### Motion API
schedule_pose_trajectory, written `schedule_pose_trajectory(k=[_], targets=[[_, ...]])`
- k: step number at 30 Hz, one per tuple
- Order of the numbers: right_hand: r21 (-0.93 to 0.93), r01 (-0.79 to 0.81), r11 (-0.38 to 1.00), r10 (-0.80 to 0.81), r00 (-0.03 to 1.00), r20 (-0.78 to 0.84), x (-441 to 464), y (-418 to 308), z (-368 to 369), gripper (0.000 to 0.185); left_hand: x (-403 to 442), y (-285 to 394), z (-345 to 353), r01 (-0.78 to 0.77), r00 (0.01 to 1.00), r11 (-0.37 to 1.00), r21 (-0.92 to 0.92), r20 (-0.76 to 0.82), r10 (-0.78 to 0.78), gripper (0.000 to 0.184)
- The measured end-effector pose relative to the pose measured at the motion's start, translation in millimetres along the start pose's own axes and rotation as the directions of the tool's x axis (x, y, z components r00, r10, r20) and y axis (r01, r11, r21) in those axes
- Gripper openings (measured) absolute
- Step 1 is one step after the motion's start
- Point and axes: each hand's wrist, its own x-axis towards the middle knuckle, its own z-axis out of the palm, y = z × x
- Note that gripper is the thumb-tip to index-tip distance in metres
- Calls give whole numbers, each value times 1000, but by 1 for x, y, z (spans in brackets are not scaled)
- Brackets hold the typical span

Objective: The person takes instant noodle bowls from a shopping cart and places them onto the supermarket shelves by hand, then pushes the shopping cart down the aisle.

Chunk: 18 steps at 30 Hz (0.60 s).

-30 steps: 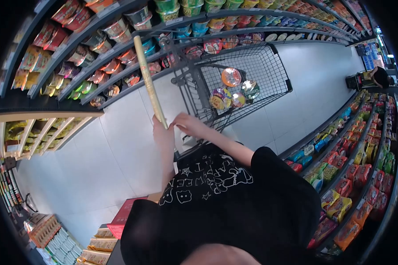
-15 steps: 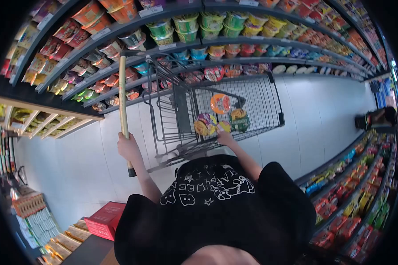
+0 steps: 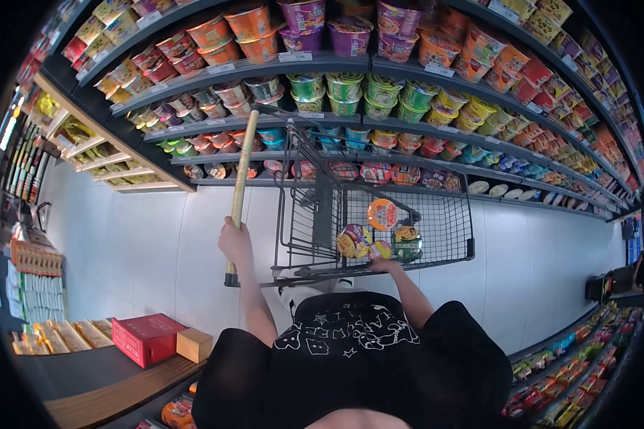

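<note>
Store shelving (image 3: 343, 66) stacked with packaged cups and bowls curves across the background, above a pale tiled floor (image 3: 207, 222). Directly in front of you, a shopping cart (image 3: 471, 248) stands crosswise between your body and these shelves, handle end to your left, wire basket to your right. Your left hand (image 3: 235, 241) is closed around the pale handle bar (image 3: 247, 157), fingers wrapped about it near the dark end cap (image 3: 231, 279); the remainder of the bar extends away from you toward the shelves. Your right hand (image 3: 385, 265) is at the near side of the basket, fingers partly curled beside the small yellow-and-pink cup (image 3: 381, 249); whether they are closed on the basket rim or on that cup cannot be determined. Four packaged items lie grouped inside the basket: the small cup nearest your right hand, a purple-and-yellow bowl (image 3: 354, 241) to its left, a dark green bowl (image 3: 407, 244) to its right, and an orange-lidded bowl (image 3: 382, 214) farther from you. At your lower left, a red box (image 3: 148, 339) sits beside a smaller tan box (image 3: 194, 345).
</note>
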Motion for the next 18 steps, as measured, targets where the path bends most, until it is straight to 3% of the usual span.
schedule_pose_trajectory(k=[3, 5, 10, 13, 15, 16, 18], targets=[[-44, 44, 998, -47, 997, -64, -11, -3, -10, 35, -4, 5, 4, 3, 1000, 1000, -2, 28, -3, 19], [302, -236, 924, 217, 972, 95, -28, -11, -20, 31, -8, 8, 5, -40, 998, 996, -83, -51, 36, 20], [327, -282, 902, 268, 959, 88, -42, -15, -29, 28, -15, 18, 1, -76, 996, 986, -151, -57, 68, 27], [367, -313, 876, 347, 937, -29, -40, -8, -23, 32, -16, 18, 1, -88, 996, 983, -161, -13, 87, 31], [94, -260, 961, 275, 873, -402, -47, -13, -21, 37, -16, 15, 2, -93, 994, 984, -149, 37, 100, 33], [118, -265, 957, 290, 870, -399, -52, -17, -18, 37, -17, 16, 3, -90, 994, 985, -150, 44, 97, 34], [69, -457, 887, 445, 805, -391, -72, -32, -34, 39, -17, 25, 2, -103, 992, 980, -168, 49, 113, 36]])
